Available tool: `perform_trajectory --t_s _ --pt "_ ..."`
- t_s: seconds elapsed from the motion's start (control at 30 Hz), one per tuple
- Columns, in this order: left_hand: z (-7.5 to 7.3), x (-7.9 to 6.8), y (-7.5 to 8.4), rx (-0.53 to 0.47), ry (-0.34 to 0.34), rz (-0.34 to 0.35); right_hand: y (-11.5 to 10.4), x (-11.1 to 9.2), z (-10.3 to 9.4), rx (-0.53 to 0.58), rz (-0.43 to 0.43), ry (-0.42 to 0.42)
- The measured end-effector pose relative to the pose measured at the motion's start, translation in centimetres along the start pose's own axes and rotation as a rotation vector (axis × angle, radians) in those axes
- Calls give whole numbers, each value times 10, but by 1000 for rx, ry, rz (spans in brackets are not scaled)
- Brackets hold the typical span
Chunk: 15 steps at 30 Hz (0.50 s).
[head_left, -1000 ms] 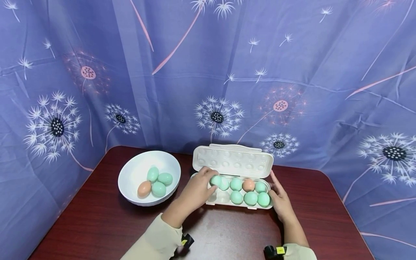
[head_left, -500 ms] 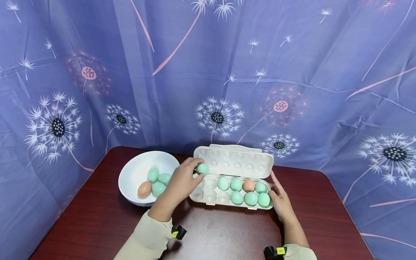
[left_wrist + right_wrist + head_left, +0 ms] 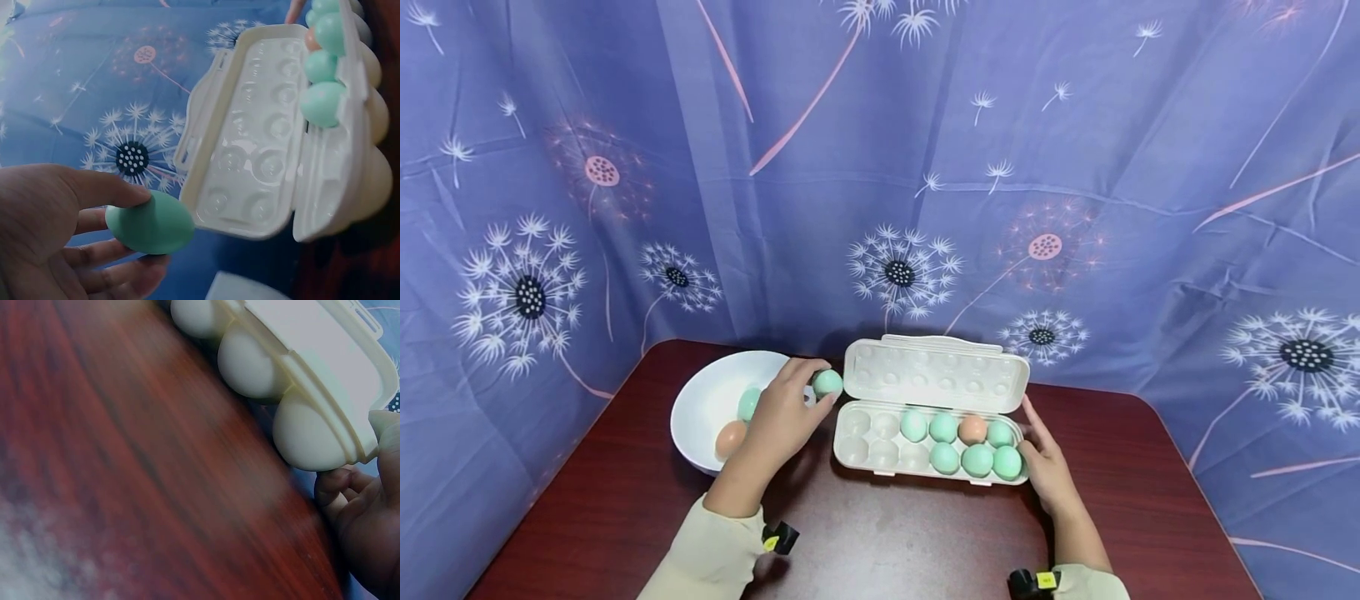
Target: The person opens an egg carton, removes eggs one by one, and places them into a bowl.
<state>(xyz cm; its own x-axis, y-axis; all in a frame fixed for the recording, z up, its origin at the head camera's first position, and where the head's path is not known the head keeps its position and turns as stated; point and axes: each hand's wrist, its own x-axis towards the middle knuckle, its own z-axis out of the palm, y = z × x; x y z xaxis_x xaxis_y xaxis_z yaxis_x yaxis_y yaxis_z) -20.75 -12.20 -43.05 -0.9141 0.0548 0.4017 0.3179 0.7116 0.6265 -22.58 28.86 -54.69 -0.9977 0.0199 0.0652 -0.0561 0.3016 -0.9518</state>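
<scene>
Near bowl (image 3: 696, 414), left hand (image 3: 782, 418) pinches smooth green oval egg (image 3: 159, 224); right hand (image 3: 1051, 472) holds carton (image 3: 936, 404).

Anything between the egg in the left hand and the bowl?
No other object visible. In the head view, the left hand itself lies between the egg and the bowl, covering the bowl's right side. The bowl's rim probably needs clearing too.

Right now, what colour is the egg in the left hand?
The egg is mint green, clearest in the left wrist view.
</scene>
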Motion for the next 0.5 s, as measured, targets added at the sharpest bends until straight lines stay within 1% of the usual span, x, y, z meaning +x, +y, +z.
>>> perform_trajectory --t_s 0.2,0.37,0.5 --pt "-9 -10 -13 15 -5 -37 1 0 0 -3 -1 -2" --pt "-18 -16 -25 62 -1 -78 1 0 -1 -4 0 1" --pt "-24 -22 -35 108 5 -74 1 0 0 -6 21 -2"
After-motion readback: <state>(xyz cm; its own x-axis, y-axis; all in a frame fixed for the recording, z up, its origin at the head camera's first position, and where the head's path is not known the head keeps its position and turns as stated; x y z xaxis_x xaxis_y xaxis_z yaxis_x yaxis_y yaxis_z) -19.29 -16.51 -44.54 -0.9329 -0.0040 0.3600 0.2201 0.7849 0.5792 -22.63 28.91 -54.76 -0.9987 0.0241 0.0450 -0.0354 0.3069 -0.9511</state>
